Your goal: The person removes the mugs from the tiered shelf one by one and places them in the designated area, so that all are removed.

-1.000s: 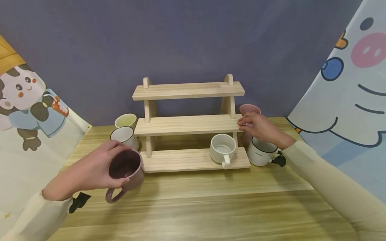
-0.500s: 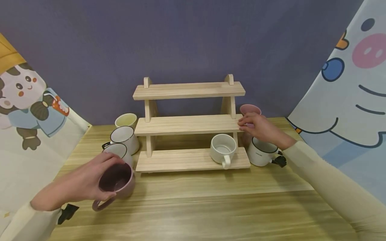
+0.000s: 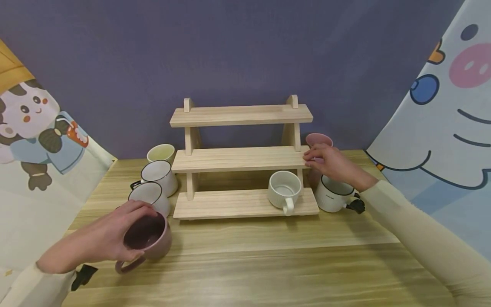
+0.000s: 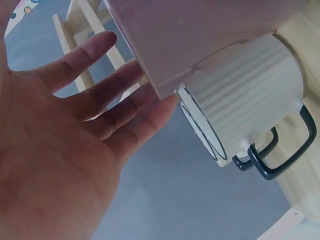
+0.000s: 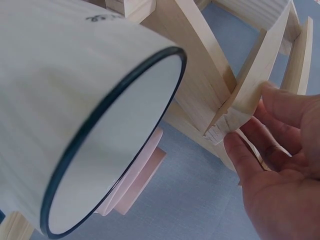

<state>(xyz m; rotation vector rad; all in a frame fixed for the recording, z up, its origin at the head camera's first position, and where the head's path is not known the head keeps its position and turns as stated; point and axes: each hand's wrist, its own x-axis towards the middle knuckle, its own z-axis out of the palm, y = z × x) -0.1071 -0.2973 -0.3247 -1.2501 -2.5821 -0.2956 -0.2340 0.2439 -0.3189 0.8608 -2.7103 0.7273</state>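
Observation:
My left hand (image 3: 111, 234) grips a mauve mug (image 3: 159, 247) across its mouth, thumb on the near side and fingers at the far rim. In the left wrist view the mug (image 4: 200, 30) stands close beside a ribbed white mug (image 4: 250, 90); the fingers (image 4: 145, 117) reach its rim and the thumb is hidden. My right hand (image 3: 331, 164) holds the right end of the middle shelf of a wooden three-tier rack (image 3: 238, 160). In the right wrist view thumb and fingers pinch that board's end (image 5: 245, 102). A pale ribbed cup (image 3: 284, 189) stands on the bottom shelf.
Left of the rack stand a yellowish cup (image 3: 161, 152), a black-rimmed white mug (image 3: 163, 177) and a second white mug (image 3: 149, 196). At right are a pink cup (image 3: 320, 138), partly hidden by my hand, and a black-rimmed white mug (image 3: 331, 198). Printed cloths flank the table.
My left hand has moved the mauve mug left and down toward the near table, uncovering the second white mug. My right hand has kept its place on the shelf end.

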